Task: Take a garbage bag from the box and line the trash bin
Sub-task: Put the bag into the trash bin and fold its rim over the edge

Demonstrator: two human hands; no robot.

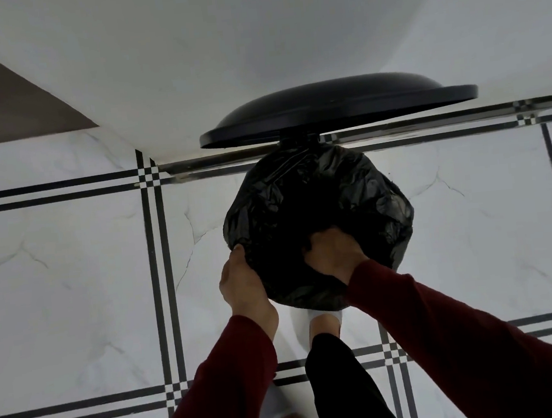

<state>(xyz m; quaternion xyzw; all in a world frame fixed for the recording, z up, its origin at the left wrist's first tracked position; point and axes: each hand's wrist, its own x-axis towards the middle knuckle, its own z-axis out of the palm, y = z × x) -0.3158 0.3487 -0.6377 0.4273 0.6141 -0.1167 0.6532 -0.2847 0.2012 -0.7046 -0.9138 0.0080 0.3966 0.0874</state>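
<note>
Garbage bag (318, 211) already draped over trash bin on tiled floor (72, 279) by the wall; lid (335, 108) raised. Left hand (245, 286) pinching rim plastic, right hand (333, 254) pressing inside, grip unclear. Tucking probably remaining.

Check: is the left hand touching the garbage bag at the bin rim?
Touching. The head view shows the left hand gripping the black garbage bag at its near-left edge, thumb pressed onto the plastic, no gap.

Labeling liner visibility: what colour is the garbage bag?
Black, glossy and crinkled: the garbage bag over the bin, in the head view.
</note>
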